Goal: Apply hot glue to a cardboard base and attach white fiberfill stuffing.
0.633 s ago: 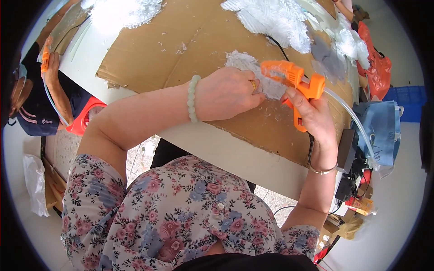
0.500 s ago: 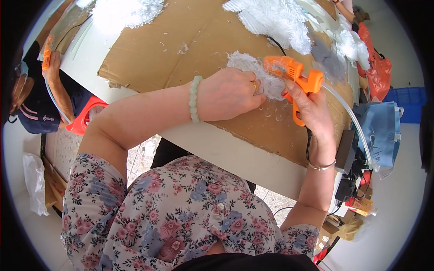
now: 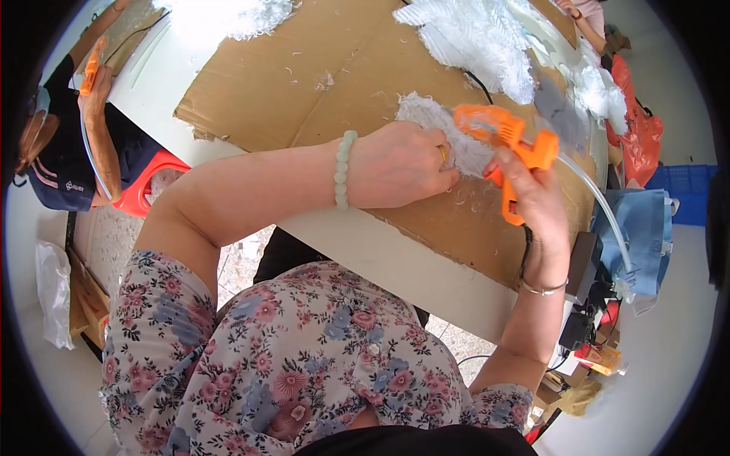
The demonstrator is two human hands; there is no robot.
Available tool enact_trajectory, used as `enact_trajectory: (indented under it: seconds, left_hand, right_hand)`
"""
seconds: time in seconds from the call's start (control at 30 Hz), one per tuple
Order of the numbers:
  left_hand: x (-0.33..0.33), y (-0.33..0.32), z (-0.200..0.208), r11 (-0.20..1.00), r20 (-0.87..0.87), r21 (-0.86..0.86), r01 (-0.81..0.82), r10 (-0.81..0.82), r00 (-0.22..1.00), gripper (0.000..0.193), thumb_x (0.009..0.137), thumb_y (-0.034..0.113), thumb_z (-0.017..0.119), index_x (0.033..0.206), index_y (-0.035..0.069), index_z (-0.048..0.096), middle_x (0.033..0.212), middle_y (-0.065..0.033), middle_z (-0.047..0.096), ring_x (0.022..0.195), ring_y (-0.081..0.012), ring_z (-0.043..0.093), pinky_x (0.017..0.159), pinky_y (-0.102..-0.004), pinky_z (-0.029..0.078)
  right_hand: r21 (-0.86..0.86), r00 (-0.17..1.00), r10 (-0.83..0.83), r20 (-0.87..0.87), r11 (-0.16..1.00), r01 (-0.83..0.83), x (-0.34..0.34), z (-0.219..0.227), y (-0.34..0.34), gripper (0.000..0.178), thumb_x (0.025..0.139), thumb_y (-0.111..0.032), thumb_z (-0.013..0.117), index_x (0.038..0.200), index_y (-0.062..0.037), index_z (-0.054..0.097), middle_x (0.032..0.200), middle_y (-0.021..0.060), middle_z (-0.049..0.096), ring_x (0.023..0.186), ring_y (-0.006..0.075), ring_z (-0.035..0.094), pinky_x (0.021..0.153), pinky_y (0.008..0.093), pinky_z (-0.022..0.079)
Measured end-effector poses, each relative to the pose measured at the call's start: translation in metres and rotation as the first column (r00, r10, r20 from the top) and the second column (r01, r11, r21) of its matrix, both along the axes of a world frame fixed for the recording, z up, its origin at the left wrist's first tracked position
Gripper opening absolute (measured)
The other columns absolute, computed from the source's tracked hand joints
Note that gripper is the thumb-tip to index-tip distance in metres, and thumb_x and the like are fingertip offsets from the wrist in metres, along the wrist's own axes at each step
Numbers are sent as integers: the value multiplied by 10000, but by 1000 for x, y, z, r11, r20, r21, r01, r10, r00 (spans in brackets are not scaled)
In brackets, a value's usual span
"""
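My right hand [image 3: 534, 190] grips an orange hot glue gun [image 3: 508, 148], fingers wrapped round its handle, nozzle pointing left. A clear glue stick [image 3: 597, 186] curves out of its back and down to the right. Beneath the nozzle lies a white, stringy, feathery piece [image 3: 437, 115] on brown cardboard. My left hand [image 3: 399, 165] rests against the near left edge of that piece with its fingers curled closed. The fingertips are turned down, so whatever they pinch is hidden.
Cardboard [image 3: 319, 83] covers much of the white table [image 3: 395, 251]. White feathery wings [image 3: 475, 45] lie at the far side. Another person's hand [image 3: 95, 102] holds an orange glue gun at the left. A blue bag [image 3: 639, 235] and red plastic bag [image 3: 637, 125] hang at the right.
The whole view has shifted slightly to the right. My right hand has tilted the glue gun a little, with its nozzle still over the white piece. My left hand stays beside it.
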State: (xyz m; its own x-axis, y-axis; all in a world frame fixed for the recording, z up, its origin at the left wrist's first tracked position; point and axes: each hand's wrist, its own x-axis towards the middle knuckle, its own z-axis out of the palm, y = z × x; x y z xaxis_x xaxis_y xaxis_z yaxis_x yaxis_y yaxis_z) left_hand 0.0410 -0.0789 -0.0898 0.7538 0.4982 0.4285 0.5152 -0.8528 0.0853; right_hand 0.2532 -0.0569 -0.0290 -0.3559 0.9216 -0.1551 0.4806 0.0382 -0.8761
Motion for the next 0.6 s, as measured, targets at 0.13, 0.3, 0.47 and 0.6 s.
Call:
enact_trajectory:
  seconds: [0.13,0.3,0.47,0.6]
  left_hand:
    - [-2,8,-5,999,93,35,23,-27,995,204,735,130,532,916,81,612,752,-67,564,754,-209,557,578,-321,476]
    - [-4,23,-15,999,314,-15,45,-37,949,210,748,84,518,936,92,613,606,-75,549,721,-250,561,587,-369,470]
    - [-7,26,-10,991,299,-135,-14,54,953,290,754,29,507,1021,121,574,641,-95,567,653,-285,554,588,-383,447]
    - [-8,24,-7,975,385,-220,-16,102,917,281,774,20,487,1031,121,540,649,-100,560,636,-288,554,590,-386,438]
  right_hand:
    - [73,986,-120,-113,989,129,23,14,-7,389,887,-298,538,1107,22,546,821,66,602,757,133,558,696,254,416]
    - [79,956,-182,-231,976,205,55,26,-37,396,870,-319,554,1058,28,546,829,115,592,795,212,574,749,325,440]
    - [28,961,-182,-206,981,192,65,13,-64,440,834,-358,610,1029,33,552,867,115,596,832,225,577,792,363,445]
    - [-51,983,-156,-93,987,152,56,1,-60,492,810,-392,640,1073,15,557,895,76,612,845,172,574,791,321,425]
